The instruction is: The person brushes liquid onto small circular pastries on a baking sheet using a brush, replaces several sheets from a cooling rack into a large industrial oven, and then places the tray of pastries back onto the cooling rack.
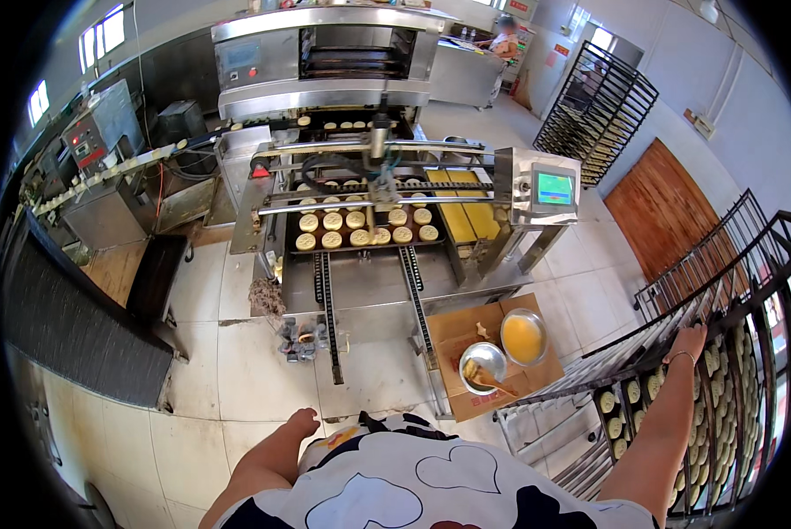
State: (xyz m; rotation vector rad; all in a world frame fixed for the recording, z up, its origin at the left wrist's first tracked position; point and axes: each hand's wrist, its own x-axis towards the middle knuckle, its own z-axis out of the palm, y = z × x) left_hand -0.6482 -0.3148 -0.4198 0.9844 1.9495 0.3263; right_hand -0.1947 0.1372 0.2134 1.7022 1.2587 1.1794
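My right hand (pixel 690 340) grips the metal rack (pixel 748 291) at the right, which holds trays of pale round pastries (pixel 714 360). My left hand (pixel 304 420) hangs low in front of me, fingers loosely apart, with nothing visible in it. Ahead, a steel machine (pixel 535 159) with a screen stands over a tray of stamped round pastries (pixel 357 237) and two chain rails (pixel 329 322). Beside the rails, cardboard (pixel 536 379) carries a bowl of yellow liquid (pixel 524 334) and a smaller bowl (pixel 485 360) with a wooden-handled tool in it.
Behind the machine is a steel oven (pixel 241 53); a person (pixel 504 44) stands at a back counter. Conveyor equipment (pixel 96 150) and a dark curved panel (pixel 82 309) are on the left. Another tray rack (pixel 594 106) and a brown board (pixel 651 212) stand by the right wall.
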